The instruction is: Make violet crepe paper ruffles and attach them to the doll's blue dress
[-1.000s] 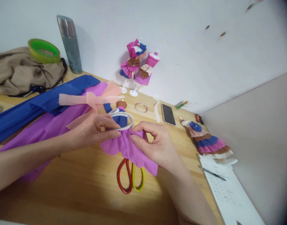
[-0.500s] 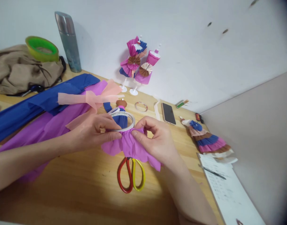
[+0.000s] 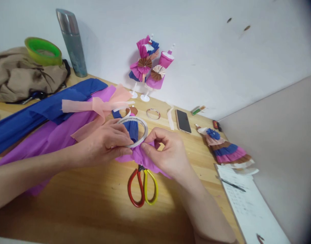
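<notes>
My left hand (image 3: 108, 140) is closed, thumb and fingers pinching the lower rim of a narrow white tape roll (image 3: 145, 130) and the gathered edge of purple crepe paper (image 3: 145, 157). Just to the right, my right hand (image 3: 168, 149) pinches that same pleated strip between thumb and forefinger. The roll stands tilted above the strip, a loose white end curling off its top. Through the ring shows a small doll-like figure in blue crepe paper (image 3: 132, 128), partly hidden. Scissors (image 3: 142, 188) with one red and one yellow handle lie below the strip, their blades mostly covered.
Blue crepe paper (image 3: 48, 103), purple and peach sheets lie on the left. Behind stand a bottle (image 3: 73, 45) and two decorated dress stands (image 3: 143, 64). A phone (image 3: 183, 121), a thin ring (image 3: 153, 114), a layered paper dress (image 3: 228, 149) and a written sheet (image 3: 249, 203) occupy the right.
The tape roll has tilted up and shows more of its open ring. The purple strip has turned and shows less of its face, uncovering more of the scissors' pivot.
</notes>
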The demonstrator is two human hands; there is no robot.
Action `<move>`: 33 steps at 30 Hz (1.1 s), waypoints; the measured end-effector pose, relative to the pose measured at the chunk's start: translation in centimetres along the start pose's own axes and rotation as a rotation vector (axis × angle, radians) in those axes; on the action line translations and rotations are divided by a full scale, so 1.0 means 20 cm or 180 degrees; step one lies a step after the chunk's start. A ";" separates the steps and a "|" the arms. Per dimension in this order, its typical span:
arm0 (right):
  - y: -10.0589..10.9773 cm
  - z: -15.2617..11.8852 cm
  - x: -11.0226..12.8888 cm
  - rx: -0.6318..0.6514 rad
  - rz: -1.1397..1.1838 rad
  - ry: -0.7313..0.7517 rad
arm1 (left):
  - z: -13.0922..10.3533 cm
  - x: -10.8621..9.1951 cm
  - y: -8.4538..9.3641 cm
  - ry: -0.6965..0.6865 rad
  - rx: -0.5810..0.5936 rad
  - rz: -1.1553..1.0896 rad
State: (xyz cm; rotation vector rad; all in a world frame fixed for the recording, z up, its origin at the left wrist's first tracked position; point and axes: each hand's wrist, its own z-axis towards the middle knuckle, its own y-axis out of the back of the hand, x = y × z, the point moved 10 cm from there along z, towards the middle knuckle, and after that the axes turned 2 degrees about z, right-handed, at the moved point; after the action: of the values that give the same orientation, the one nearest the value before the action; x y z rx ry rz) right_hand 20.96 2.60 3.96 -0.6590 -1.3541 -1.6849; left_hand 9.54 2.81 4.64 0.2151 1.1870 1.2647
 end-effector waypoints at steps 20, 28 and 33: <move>0.05 0.02 0.00 0.0155 0.0000 0.0080 | -0.03 0.22 -0.04 0.0802 -0.0158 -0.1117; 0.04 0.01 0.02 0.0257 0.0172 0.0129 | -0.05 0.23 -0.04 0.0779 -0.0118 -0.0881; 0.08 0.01 -0.02 0.0103 -0.0012 -0.0084 | -0.04 0.21 -0.03 0.0745 -0.0082 -0.0897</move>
State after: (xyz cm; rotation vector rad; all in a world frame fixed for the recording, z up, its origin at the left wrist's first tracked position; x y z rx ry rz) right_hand 22.61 2.90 4.47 -0.6625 -1.3992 -1.6592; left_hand 8.63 5.57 1.53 -0.1202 1.3471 1.0756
